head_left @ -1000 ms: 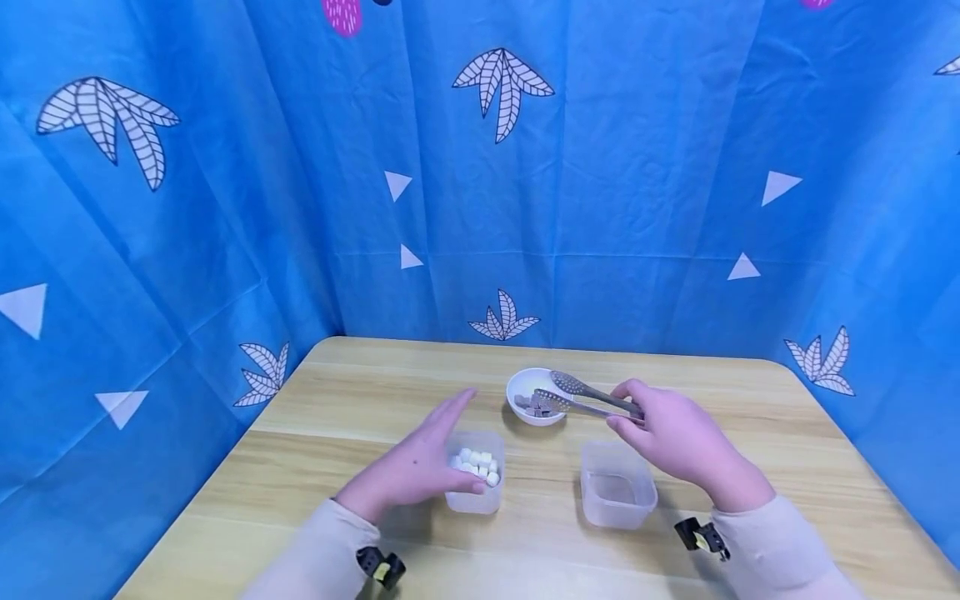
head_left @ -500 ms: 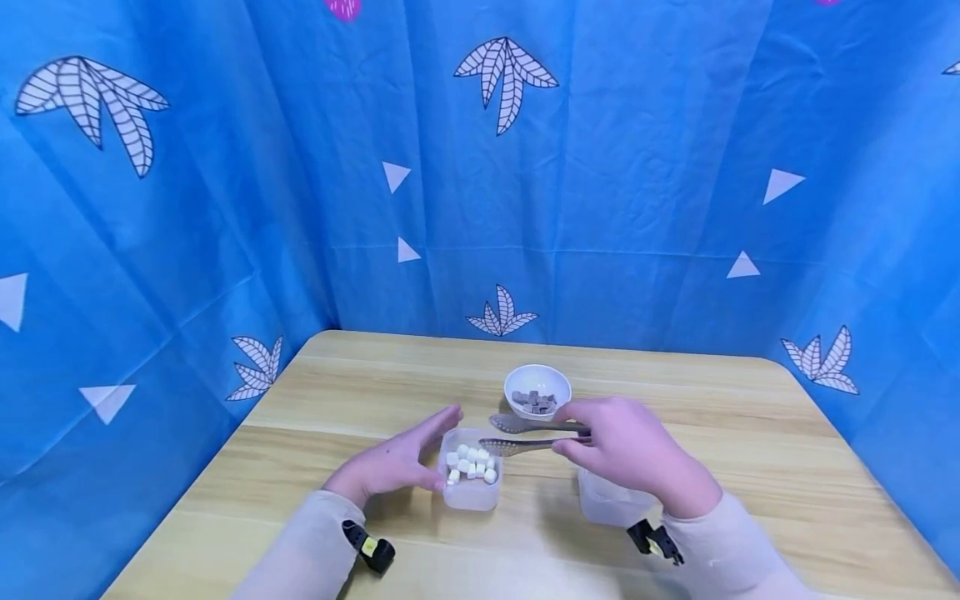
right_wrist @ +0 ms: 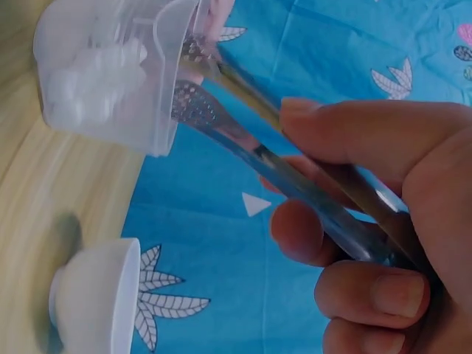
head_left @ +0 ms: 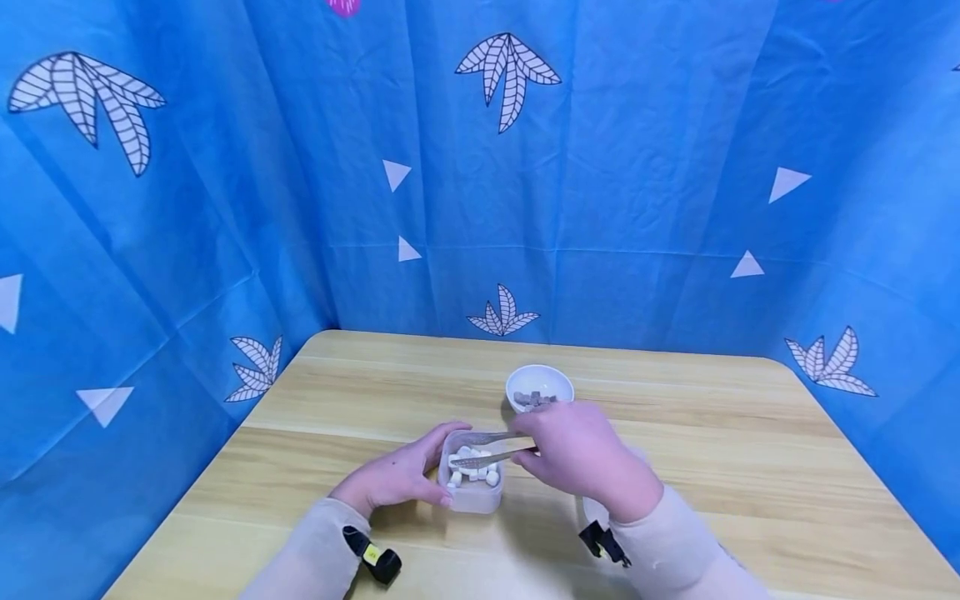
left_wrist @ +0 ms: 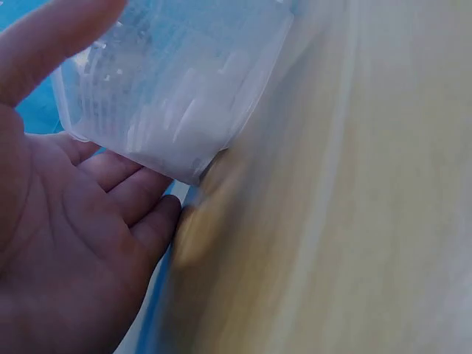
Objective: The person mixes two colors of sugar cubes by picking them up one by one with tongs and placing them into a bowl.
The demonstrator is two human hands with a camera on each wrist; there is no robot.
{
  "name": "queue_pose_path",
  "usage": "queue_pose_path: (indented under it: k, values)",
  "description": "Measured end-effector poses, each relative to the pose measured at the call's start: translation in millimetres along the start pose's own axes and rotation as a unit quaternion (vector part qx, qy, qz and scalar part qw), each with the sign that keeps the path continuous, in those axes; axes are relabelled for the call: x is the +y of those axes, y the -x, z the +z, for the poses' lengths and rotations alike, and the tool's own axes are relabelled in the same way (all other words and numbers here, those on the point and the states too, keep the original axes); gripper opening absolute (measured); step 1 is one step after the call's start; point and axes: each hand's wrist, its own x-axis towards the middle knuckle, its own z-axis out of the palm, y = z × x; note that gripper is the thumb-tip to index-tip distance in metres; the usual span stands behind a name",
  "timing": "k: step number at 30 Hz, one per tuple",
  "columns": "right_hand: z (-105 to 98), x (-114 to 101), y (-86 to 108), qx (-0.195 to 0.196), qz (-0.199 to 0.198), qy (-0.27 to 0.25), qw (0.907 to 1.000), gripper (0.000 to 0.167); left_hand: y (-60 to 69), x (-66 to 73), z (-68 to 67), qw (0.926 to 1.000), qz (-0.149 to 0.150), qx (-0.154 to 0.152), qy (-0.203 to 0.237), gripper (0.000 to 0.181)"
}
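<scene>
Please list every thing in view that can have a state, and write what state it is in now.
left tub: uncovered, holding white pieces
bowl: upright, uncovered, holding greyish pieces
right tub: mostly hidden, contents cannot be told
tongs: spread apart, tips at the left tub's mouth
left hand: around the left tub
right hand: gripping the tongs
curtain: hanging, creased

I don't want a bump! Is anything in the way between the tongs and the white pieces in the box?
Nothing visible blocks them. The right hand holds the tongs with their tips at the open top of the box, above the white pieces.
</scene>
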Motion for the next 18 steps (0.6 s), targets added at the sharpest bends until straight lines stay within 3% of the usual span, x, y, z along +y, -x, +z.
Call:
queue_pose_path:
  k: [5, 18]
  values:
    - [6.5, -4.6, -1.7, 0.007, 0.005, 0.02, 0.9998, 0.016, -0.8, -3.5, 2.6, 0.9994, 0.021, 0.004, 0.027, 0.087]
    - [13.2, -11.8, -1.2, 0.012, 0.026, 0.023, 0.9993, 0.011, -2.6, -10.5, 1.8, 0.9992, 0.032, 0.005, 0.024, 0.085]
